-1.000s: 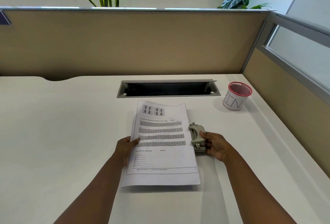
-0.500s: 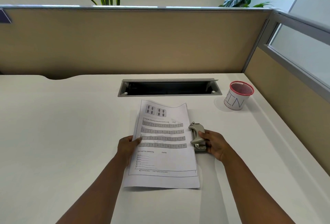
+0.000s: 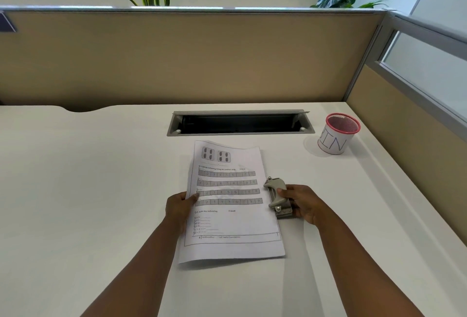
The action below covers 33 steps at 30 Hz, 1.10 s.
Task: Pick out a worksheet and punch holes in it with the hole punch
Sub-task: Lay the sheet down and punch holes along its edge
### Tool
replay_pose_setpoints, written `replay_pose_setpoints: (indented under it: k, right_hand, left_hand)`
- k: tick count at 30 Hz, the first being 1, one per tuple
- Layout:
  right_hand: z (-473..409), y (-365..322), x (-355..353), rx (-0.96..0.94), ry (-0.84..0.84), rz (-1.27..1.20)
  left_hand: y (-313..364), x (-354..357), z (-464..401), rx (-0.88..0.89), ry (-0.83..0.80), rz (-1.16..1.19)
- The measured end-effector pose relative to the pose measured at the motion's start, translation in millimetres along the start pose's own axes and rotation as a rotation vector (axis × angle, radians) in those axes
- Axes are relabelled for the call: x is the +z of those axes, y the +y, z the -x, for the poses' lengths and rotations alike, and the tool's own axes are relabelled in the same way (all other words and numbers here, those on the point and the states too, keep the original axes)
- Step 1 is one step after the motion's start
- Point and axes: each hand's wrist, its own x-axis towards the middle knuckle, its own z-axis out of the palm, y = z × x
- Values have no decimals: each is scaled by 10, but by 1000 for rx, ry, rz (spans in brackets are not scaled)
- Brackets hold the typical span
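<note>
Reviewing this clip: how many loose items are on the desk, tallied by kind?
Worksheet: 1
Hole punch: 1
Mesh cup marked BIN: 1
Total: 3

"BIN" is handwritten on the cup [image 3: 333, 142]; "Add the following" and seemingly "Mathematics" are printed on the worksheet [image 3: 231, 205].

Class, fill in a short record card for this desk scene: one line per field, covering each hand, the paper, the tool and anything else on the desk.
left hand: grips the worksheet's left edge
right hand: holds the hole punch
worksheet: printed side up, right edge at the punch
hole punch: grey, on the desk
cup: red mesh rim, far right, labelled BIN
</note>
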Motion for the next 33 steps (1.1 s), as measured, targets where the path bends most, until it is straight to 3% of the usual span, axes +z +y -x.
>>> replay_pose_setpoints:
  k: [33]
  right_hand:
    - [-55,59,146,-25,34,-45]
  left_hand:
    - [20,15,27,-38,-11,-45]
